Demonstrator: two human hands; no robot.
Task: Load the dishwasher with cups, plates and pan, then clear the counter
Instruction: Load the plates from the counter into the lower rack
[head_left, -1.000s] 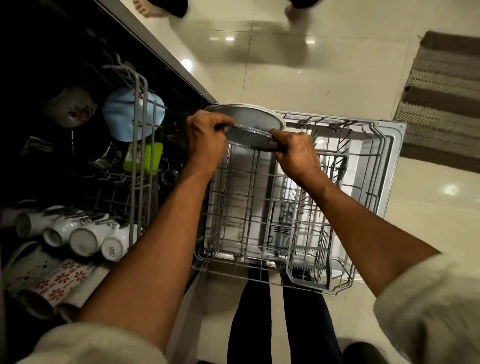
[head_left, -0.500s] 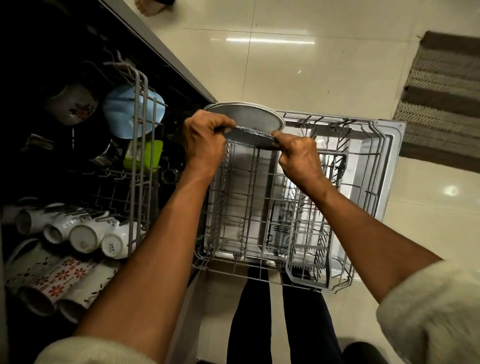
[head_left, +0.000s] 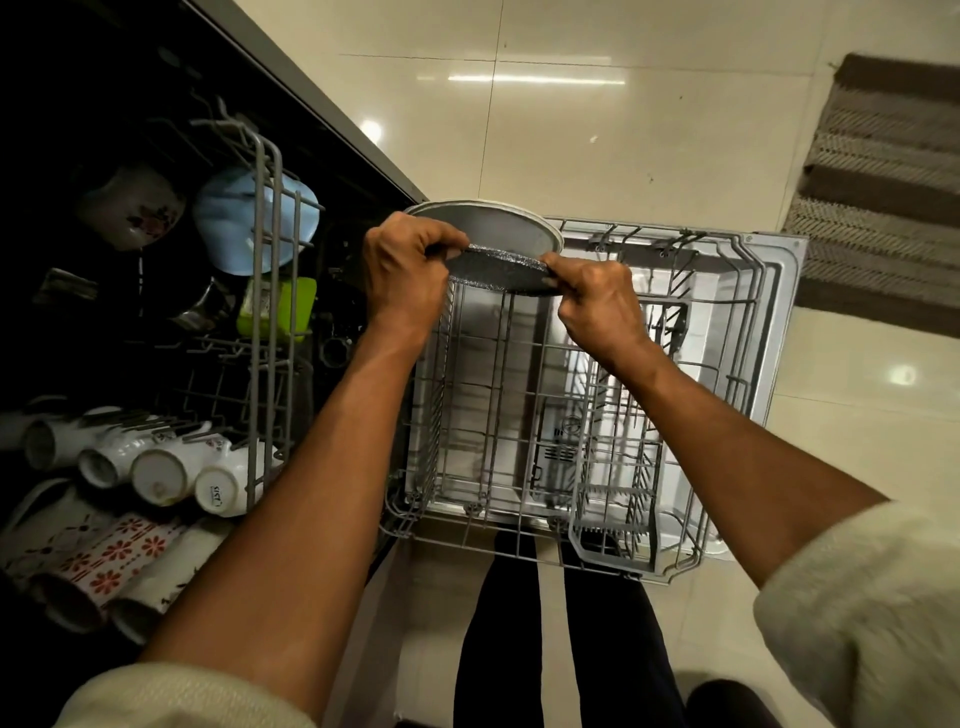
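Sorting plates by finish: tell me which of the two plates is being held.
The dark speckled plate, pinched by both hands; the plain grey plate stands behind it.

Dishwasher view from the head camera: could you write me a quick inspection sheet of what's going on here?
Surface: pulled-out lower rack, mostly bare wire; it sits over the open door.
Job's things: speckled dark plate held on edge at the rack's far end; a pale plate stands just behind it; white cups lie in the upper rack.
Clutter: blue bowl and green item in the upper rack.
Grip: left hand and right hand each pinch the speckled plate's rim.
Cables: nothing seen.
Surroundings: glossy tile floor, striped mat at right.
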